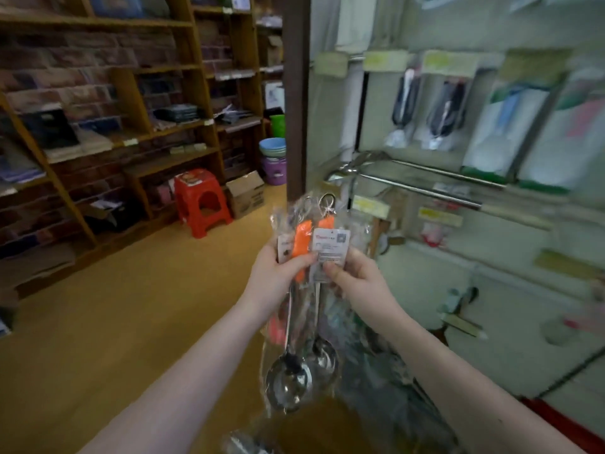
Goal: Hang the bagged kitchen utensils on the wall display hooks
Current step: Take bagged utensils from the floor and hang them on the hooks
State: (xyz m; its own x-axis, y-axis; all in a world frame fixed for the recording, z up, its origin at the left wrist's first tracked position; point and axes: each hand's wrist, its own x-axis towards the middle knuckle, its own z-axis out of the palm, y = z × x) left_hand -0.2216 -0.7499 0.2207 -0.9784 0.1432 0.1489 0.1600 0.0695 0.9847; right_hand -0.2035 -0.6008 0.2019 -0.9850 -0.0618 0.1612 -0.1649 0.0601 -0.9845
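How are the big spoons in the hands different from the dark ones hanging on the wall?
The bagged ladles have orange grips; the hanging utensils look dark. The bagged ladles are held by the left hand and right hand; the hanging utensils are up on the wall display. Both seem packed in clear bags.

I see glossy metal ladles (pixel 288 381) in crinkly clear plastic bags (pixel 330 322), with paper labels (pixel 330 247).
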